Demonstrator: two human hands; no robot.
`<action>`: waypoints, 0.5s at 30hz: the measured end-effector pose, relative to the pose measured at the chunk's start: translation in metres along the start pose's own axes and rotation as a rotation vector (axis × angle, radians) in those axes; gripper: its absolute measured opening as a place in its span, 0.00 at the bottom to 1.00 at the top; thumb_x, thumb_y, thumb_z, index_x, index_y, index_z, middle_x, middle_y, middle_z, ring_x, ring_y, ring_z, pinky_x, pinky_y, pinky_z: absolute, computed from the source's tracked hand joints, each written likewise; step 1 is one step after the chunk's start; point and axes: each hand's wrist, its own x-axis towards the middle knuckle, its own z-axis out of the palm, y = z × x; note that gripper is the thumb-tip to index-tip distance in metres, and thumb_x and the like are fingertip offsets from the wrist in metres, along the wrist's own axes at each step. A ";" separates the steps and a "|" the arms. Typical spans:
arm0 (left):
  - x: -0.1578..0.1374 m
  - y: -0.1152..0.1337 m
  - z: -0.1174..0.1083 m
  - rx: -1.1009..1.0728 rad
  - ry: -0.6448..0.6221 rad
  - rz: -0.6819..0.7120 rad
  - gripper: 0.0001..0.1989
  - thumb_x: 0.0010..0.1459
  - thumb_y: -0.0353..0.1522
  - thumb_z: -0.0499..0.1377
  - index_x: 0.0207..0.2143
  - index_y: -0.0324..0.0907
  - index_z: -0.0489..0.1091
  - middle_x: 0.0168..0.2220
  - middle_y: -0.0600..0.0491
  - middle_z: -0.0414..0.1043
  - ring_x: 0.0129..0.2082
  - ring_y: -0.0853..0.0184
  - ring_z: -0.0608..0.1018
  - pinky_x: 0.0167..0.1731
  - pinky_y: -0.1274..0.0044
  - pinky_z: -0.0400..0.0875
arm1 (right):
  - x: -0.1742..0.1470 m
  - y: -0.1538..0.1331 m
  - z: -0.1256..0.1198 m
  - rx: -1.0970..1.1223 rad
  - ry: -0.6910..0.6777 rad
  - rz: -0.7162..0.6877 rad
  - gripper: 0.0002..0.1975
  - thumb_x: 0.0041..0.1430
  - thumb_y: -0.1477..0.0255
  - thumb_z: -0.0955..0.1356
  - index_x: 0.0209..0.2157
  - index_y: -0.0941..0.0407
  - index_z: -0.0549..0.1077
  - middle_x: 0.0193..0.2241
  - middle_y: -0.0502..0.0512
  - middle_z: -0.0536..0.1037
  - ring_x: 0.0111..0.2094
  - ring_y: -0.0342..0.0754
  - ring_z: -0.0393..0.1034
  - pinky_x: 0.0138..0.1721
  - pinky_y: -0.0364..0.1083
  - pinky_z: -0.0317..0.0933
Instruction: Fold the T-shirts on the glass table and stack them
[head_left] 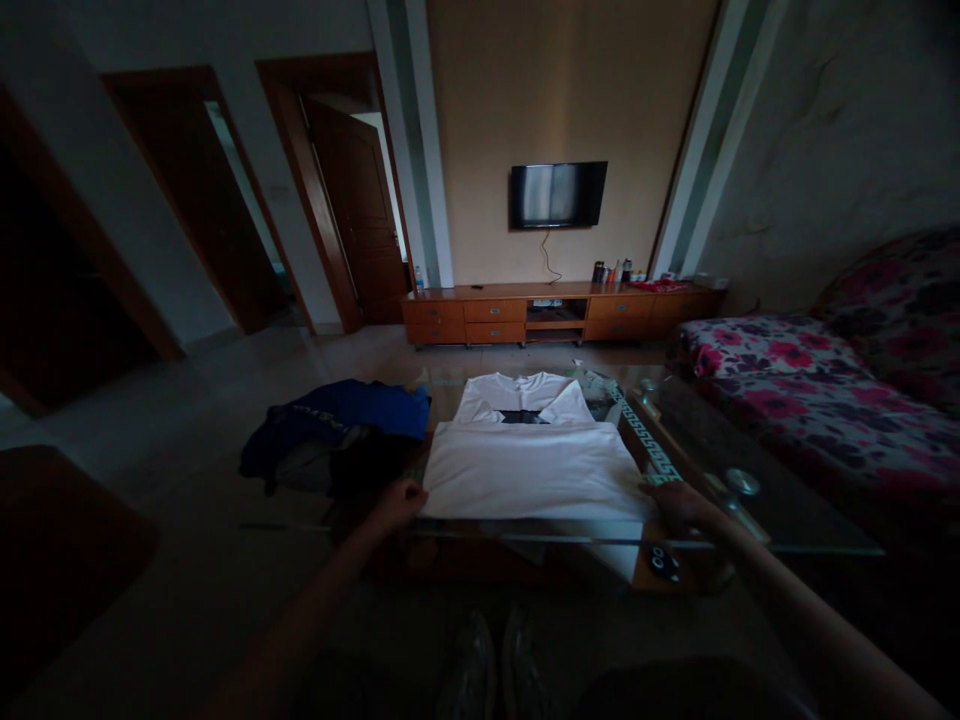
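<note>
A white T-shirt lies on the glass table in front of me, its lower part folded up over the body. The neckline stays uncovered at the far side, and part of a dark print shows above the fold. My left hand is closed on the near left corner of the shirt, thumb and fingers pinched together. At the near right edge, my right hand is closed on the cloth too; its fingertips are dim and partly hidden. Left of the shirt sits a heap of blue and dark clothes.
The glass table has metal supports and a patterned strip on the right. A flowered sofa stands at the right. Behind are a wooden TV cabinet and a wall television. A dark object shows below the glass.
</note>
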 end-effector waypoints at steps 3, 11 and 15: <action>-0.006 0.000 0.003 -0.019 0.041 -0.034 0.05 0.49 0.34 0.62 0.28 0.41 0.73 0.34 0.47 0.81 0.40 0.57 0.82 0.40 0.74 0.71 | -0.010 -0.006 -0.002 0.012 -0.126 -0.006 0.20 0.52 0.55 0.68 0.20 0.57 0.75 0.17 0.54 0.75 0.21 0.46 0.67 0.24 0.44 0.58; -0.013 0.003 0.004 -0.222 0.083 -0.071 0.08 0.49 0.36 0.64 0.28 0.41 0.71 0.29 0.52 0.76 0.36 0.60 0.80 0.34 0.76 0.72 | -0.031 -0.015 0.000 0.148 0.091 -0.072 0.17 0.51 0.56 0.68 0.27 0.56 0.78 0.25 0.54 0.81 0.29 0.51 0.75 0.30 0.45 0.66; -0.022 0.005 0.007 -0.375 0.045 -0.159 0.13 0.56 0.42 0.62 0.36 0.42 0.68 0.24 0.57 0.70 0.20 0.69 0.74 0.21 0.79 0.67 | -0.040 -0.017 0.009 0.277 0.123 -0.040 0.15 0.56 0.59 0.66 0.29 0.57 0.76 0.24 0.56 0.80 0.29 0.50 0.76 0.29 0.44 0.68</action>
